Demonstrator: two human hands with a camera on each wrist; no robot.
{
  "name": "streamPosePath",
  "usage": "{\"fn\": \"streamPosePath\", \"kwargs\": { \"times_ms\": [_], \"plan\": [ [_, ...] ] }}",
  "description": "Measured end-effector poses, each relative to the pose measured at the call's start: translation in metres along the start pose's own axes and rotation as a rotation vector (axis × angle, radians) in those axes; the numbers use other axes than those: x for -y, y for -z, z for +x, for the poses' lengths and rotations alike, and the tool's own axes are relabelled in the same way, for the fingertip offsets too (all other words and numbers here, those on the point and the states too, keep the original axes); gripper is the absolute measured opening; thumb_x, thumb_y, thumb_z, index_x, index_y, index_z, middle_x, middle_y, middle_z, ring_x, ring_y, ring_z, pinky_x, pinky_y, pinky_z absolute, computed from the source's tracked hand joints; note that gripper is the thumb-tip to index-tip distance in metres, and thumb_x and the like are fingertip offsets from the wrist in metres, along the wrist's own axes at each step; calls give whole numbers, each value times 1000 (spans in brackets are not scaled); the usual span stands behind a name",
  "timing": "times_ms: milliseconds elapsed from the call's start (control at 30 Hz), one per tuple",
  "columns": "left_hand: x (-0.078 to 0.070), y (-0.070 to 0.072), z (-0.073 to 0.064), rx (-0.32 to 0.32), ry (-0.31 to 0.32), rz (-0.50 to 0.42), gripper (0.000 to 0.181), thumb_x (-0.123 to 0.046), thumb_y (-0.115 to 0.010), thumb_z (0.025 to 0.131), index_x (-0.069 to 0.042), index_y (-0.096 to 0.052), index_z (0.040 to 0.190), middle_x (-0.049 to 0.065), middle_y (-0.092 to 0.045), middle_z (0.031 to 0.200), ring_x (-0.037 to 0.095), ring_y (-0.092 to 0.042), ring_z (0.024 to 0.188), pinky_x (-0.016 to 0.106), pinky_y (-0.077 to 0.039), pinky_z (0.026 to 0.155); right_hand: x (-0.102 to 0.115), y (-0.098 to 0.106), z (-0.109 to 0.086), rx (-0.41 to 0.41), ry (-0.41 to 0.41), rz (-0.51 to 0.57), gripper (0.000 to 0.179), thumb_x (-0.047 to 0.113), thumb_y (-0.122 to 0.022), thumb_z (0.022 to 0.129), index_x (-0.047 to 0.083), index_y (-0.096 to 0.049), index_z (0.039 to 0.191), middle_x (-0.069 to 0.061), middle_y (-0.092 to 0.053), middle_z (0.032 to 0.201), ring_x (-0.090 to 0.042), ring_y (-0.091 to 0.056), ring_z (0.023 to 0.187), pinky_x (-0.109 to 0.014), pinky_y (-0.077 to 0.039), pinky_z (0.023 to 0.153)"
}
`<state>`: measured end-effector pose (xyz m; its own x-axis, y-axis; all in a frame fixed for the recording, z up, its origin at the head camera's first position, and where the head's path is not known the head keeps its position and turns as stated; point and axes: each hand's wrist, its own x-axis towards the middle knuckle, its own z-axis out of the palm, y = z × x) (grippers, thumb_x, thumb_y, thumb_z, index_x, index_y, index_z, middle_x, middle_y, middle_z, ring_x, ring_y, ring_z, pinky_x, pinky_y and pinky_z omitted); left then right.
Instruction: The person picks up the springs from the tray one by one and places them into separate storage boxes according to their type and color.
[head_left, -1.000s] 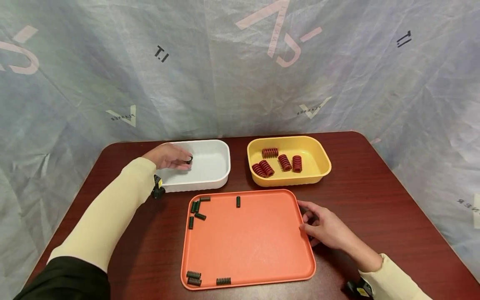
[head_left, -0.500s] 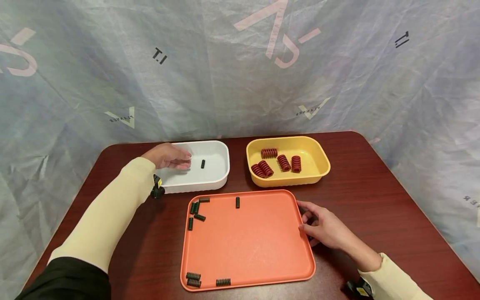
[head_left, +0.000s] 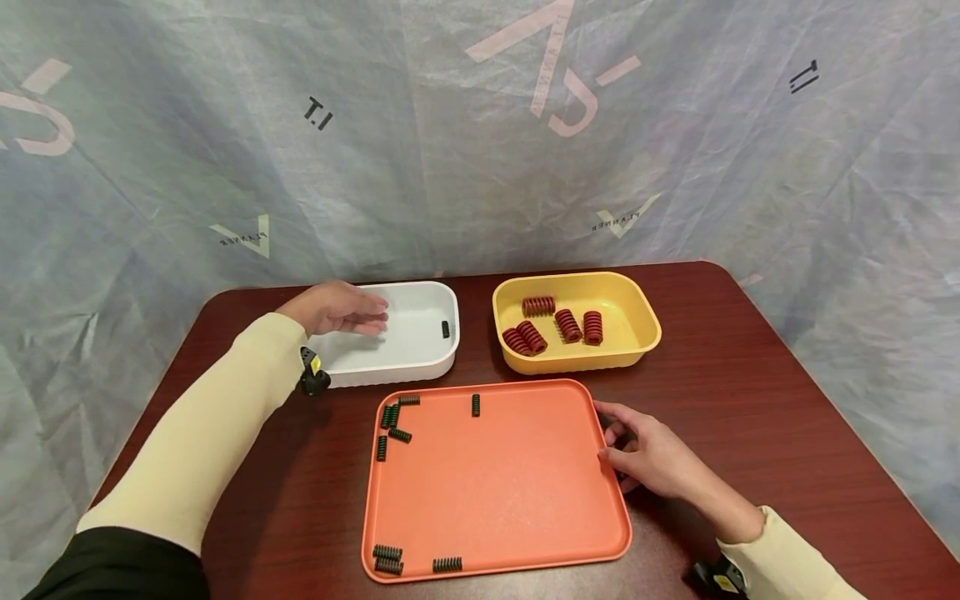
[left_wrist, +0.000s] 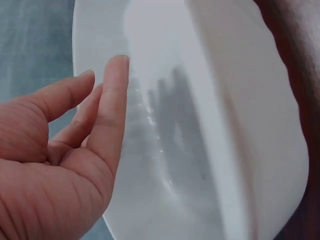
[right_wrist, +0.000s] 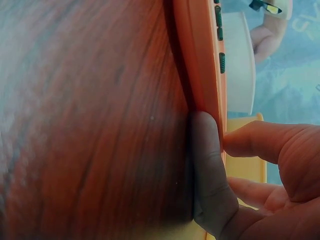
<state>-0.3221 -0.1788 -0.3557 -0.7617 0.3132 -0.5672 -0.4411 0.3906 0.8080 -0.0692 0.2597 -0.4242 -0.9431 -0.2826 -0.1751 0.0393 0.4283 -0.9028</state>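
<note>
Holds the left hand point(head_left: 341, 310) over the left part of the white bin point(head_left: 412, 333), with relaxed, nearly straight fingers and a visible gap to the thumb, grasping nothing. Has one dark spring point(head_left: 446, 329) on the bin's floor near the right wall, to the right of the left fingertips and well apart from them. Pinches the right rim of the orange tray point(head_left: 510, 475) with the right hand point(head_left: 652, 454), with the thumb at the top edge and a finger against the outer side. Shows nine dark green springs point(head_left: 394, 415) on the tray, all well apart from the right hand: five around the far left corner, one near the far edge, two just beside each other in the near left corner and one near the near edge. Has five red springs point(head_left: 567, 325) in the yellow bin point(head_left: 628, 325), farther back than the right hand. Rests everything on a dark red table point(head_left: 750, 375), before a printed grey cloth point(head_left: 450, 183).
</note>
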Motion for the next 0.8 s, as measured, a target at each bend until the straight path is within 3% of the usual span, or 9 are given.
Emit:
{"fn": "streamPosePath", "kwargs": {
  "times_ms": [133,367,567,800],
  "plan": [
    [-5,-2,-8,39,-33,-23,51,-7,-56,107,9,-39,153,21,-59,135,15,-72,94,33,-58,97,0,-1,0,-2,2,-1,68,-4,-67,93,-7,-36,154,-14,-54,96,-22,-61,61,-40,-62,49],
    [-14,-7,-28,138,-100,-29,55,-13,-54,109,4,-34,157,27,-41,155,19,-70,108,34,-56,101,1,-1,0,0,0,-2,68,-4,-68,93,-7,-36,154,-14,-54,97,-22,-61,62,-40,-62,50],
    [-16,-21,-48,178,-178,-6,54,-13,-59,107,5,-40,154,22,-54,144,29,-67,117,41,-57,100,2,-1,0,3,-1,-15,67,-4,-67,93,-6,-37,153,-15,-54,97,-22,-62,62,-40,-62,50],
    [-12,-48,-66,249,-239,-4,51,-8,-59,106,7,-42,151,14,-64,134,24,-69,109,40,-60,95,2,1,1,-2,-20,-45,66,-4,-66,94,-4,-38,154,-16,-53,97,-23,-62,62,-40,-63,51]
  ]
}}
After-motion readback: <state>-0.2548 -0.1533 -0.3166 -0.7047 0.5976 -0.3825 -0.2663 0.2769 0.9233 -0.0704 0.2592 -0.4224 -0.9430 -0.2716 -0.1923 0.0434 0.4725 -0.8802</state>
